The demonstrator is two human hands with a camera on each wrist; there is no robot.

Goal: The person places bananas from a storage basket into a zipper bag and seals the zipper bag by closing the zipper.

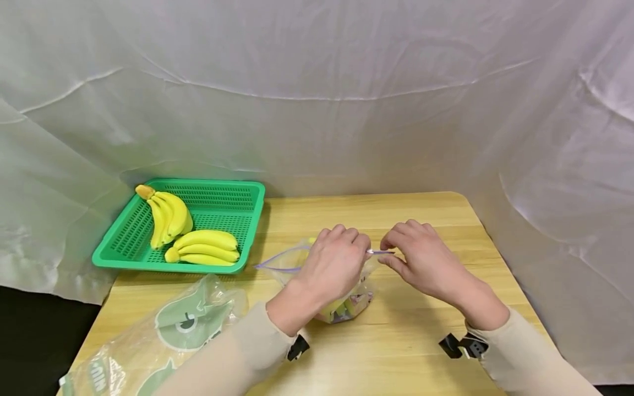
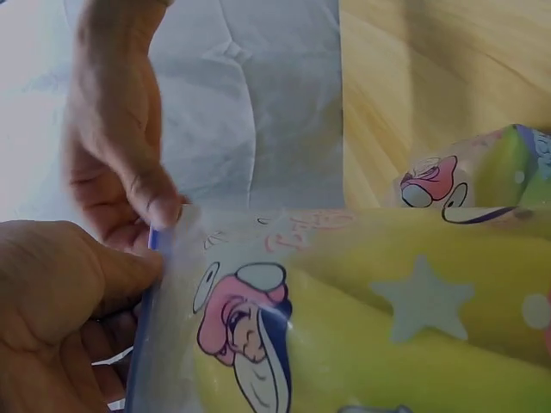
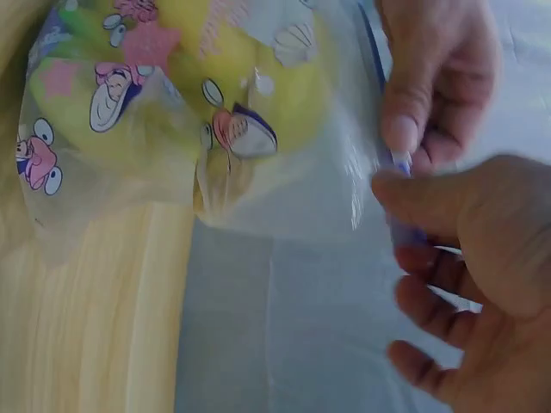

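Plastic bag (image 3: 202, 120), likely limp, handles best by its purple seal (image 1: 382, 252), pinched in fingers of left hand (image 1: 334, 259) and, apparently, right hand (image 1: 428, 264).

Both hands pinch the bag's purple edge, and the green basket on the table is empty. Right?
Not empty: the head view shows bananas in the green basket. The rest stands: left hand and right hand both pinch the purple edge of the bag.
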